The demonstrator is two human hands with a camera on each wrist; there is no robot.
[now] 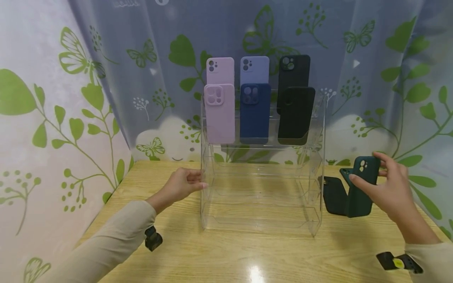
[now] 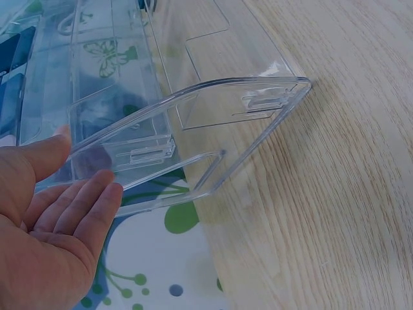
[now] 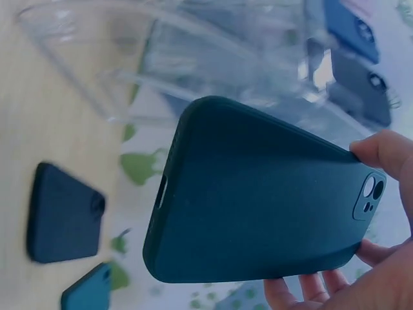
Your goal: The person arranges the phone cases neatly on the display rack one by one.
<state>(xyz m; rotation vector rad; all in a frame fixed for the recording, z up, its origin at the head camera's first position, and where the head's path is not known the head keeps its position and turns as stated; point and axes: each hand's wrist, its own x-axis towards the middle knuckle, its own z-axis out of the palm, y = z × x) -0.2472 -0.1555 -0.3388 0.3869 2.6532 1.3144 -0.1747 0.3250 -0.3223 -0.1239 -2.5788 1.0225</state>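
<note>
Right hand [image 1: 393, 188] up over table's right side, pinching dark green phone case [image 1: 362, 186] upright betw. thumb and fingers, camera cutout at top. In right wrist view, same case [image 3: 258, 194] fills frame, fingertips [image 3: 381, 152] curled round its camera end. Held just right of clear acrylic rack [image 1: 262, 188], not touching it. Two more dark cases lying flat on wooden table [image 1: 247, 251] behind held one: a dark one [image 1: 332, 198] and a green one [image 1: 345, 173] partly hidden.

Left hand [image 1: 182, 184] at rack's left side wall, fingers straight and together, tips against the edge. In left wrist view, palm open, fingers [image 2: 77, 206] relaxed beside clear side panel [image 2: 193, 129]; contact hard to judge there.

Rack's upper tiers loaded w/ six cases: lilac pair [image 1: 219, 106] left, blue pair [image 1: 255, 106] middle, black pair [image 1: 295, 106] right. Lower tiers see-through. Leaf-and-butterfly curtain [image 1: 70, 98] behind.
</note>
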